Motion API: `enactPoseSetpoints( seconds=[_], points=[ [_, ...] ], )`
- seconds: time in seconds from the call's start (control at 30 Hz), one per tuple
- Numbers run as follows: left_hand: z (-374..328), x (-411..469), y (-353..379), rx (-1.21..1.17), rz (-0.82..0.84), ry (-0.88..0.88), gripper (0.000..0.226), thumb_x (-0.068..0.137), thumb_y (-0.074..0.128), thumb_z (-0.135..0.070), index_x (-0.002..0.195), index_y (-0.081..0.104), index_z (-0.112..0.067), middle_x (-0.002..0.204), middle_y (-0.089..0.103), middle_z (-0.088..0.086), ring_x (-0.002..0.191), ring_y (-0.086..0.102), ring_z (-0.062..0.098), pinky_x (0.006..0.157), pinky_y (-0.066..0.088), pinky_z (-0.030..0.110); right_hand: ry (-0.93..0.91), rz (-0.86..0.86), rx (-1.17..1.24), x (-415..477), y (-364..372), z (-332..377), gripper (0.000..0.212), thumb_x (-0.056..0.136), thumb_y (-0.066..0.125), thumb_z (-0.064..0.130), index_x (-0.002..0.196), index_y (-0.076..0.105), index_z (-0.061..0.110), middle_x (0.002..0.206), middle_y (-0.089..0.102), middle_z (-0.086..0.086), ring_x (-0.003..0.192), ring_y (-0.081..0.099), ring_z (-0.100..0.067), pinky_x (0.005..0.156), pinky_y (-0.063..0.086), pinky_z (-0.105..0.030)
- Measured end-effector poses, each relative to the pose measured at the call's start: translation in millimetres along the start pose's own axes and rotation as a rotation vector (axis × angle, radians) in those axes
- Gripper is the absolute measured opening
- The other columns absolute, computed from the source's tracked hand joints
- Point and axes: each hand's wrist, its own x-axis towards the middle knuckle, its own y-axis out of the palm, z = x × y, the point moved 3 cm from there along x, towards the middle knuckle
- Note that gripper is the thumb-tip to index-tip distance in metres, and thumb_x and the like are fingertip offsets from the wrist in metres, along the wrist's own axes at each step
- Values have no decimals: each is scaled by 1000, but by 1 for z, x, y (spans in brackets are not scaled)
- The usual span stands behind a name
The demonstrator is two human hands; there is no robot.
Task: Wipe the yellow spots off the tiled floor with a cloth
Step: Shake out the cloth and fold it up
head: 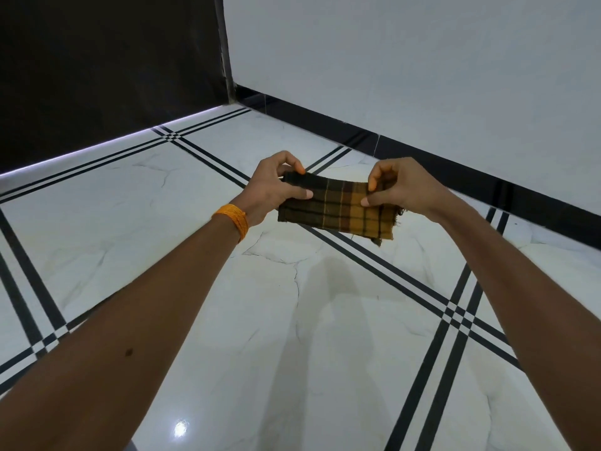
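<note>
**Folded cloth held above the tiles**

We hold a folded brown-and-yellow checked cloth (338, 206) in the air above the glossy white marble-look tiled floor (227, 304). Our left hand (273, 190) pinches its dark end, our right hand (400, 187) pinches its yellow end, thumbs on top.

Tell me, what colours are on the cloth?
The cloth is checked: dark brown and mustard yellow with thin stripes. The head view shows it.

The cloth (338, 208) at centre frame is plaid: dark brown and mustard-yellow with thin black and pale lines; the floor (227, 320) is white marble-veined tile crossed by black double stripes; an orange thread band (232, 218) circles the left wrist
</note>
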Motion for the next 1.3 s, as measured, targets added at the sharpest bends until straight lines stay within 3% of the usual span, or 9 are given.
enactPoseSetpoints(
  seconds=[0.17, 0.43, 0.57, 0.7, 0.8, 0.87, 0.93, 1.1, 1.3],
  points=[
    [-29, 0, 19, 98, 242, 0, 60, 77, 80, 2, 125, 55, -22, 112, 70, 9, 102, 69, 29, 81, 63, 39, 100, 204, 37, -2, 20, -3, 58, 76, 88, 19, 127, 61, 25, 112, 69, -4, 104, 66, -21, 90, 55, -36],
    [-31, -2, 26, 182, 402, -2, 67, 77, 71, 9, 132, 53, -25, 112, 74, 8, 102, 71, 30, 86, 61, 37, 105, 354, 338, -6, 77, -4, 34, 90, 72, 12, 123, 66, 8, 120, 73, -8, 115, 68, -25, 108, 50, -41],
    [-22, 0, 13, 199, 290, -35, 64, 78, 67, 13, 130, 54, -22, 120, 66, 6, 111, 64, 28, 84, 62, 34, 188, 440, 642, -12, 92, -3, 55, 80, 61, 17, 134, 55, 6, 120, 67, -18, 108, 68, -31, 94, 57, -40],
    [4, 3, 17, 183, -19, -49, 73, 80, 78, 3, 140, 46, -21, 138, 53, 10, 130, 50, 29, 96, 50, 37, 222, 403, 985, -13, 99, -3, 59, 82, 62, 10, 140, 53, 17, 124, 64, -19, 110, 64, -34, 96, 55, -44],
    [35, 2, 16, -136, -143, -363, 71, 88, 74, -30, 147, 36, -19, 148, 43, 11, 132, 46, 30, 99, 46, 43, 201, 314, 1136, -10, 96, -1, 41, 92, 58, 4, 132, 56, 17, 112, 71, -15, 102, 70, -31, 88, 60, -39],
    [55, -3, 16, -419, -78, -670, 75, 88, 65, -51, 144, 41, -7, 144, 47, 20, 128, 50, 38, 103, 46, 53, 211, 257, 1125, -7, 93, 4, 33, 97, 51, 4, 127, 57, 15, 110, 72, -12, 95, 73, -26, 81, 61, -34],
    [61, -11, 23, -617, 57, -772, 84, 86, 57, -65, 136, 48, 2, 134, 57, 26, 123, 55, 44, 107, 42, 59, 258, 199, 1107, -1, 89, 9, 27, 99, 48, 4, 124, 58, 10, 107, 70, -13, 85, 74, -23, 72, 62, -32],
    [25, -8, 36, -851, 77, -583, 76, 87, 53, -70, 131, 63, -9, 123, 69, 21, 113, 66, 38, 97, 54, 52, 280, 185, 1102, 18, 81, 32, 24, 93, 45, 1, 115, 52, 8, 108, 62, -19, 86, 68, -28, 72, 61, -36],
    [-47, -6, 13, -523, -107, -379, 31, 100, 59, -27, 127, 65, -12, 118, 72, 15, 110, 69, 30, 84, 61, 39, 216, 20, 781, 21, 34, 100, 9, 97, 59, 11, 104, 56, 9, 97, 65, -15, 84, 68, -23, 73, 61, -33]
  ],
)
